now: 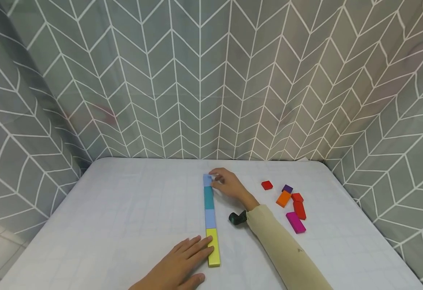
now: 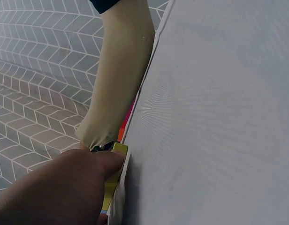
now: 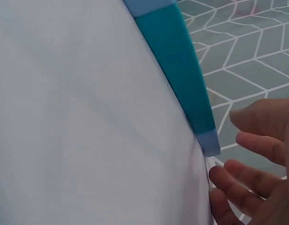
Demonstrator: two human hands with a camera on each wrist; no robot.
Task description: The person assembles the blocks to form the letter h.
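A straight row of blocks runs away from me on the white table: a yellow block (image 1: 214, 255) nearest, then a light blue block (image 1: 210, 218), a teal block (image 1: 209, 198) and a small light blue block (image 1: 207, 181) at the far end. My left hand (image 1: 175, 264) rests its extended fingertips on the yellow block's left side. Beside the far light blue block, my right hand (image 1: 229, 186) has its fingers parted. The right wrist view shows a gap between those fingers (image 3: 254, 178) and the block's end (image 3: 209, 144).
To the right lie loose blocks: a red one (image 1: 267, 185), a purple one (image 1: 287, 188), an orange one (image 1: 283, 199), more red ones (image 1: 300, 210) and a magenta one (image 1: 296, 222). The right wrist wears a dark device (image 1: 237, 218). A patterned curtain (image 1: 211, 80) hangs behind the table.
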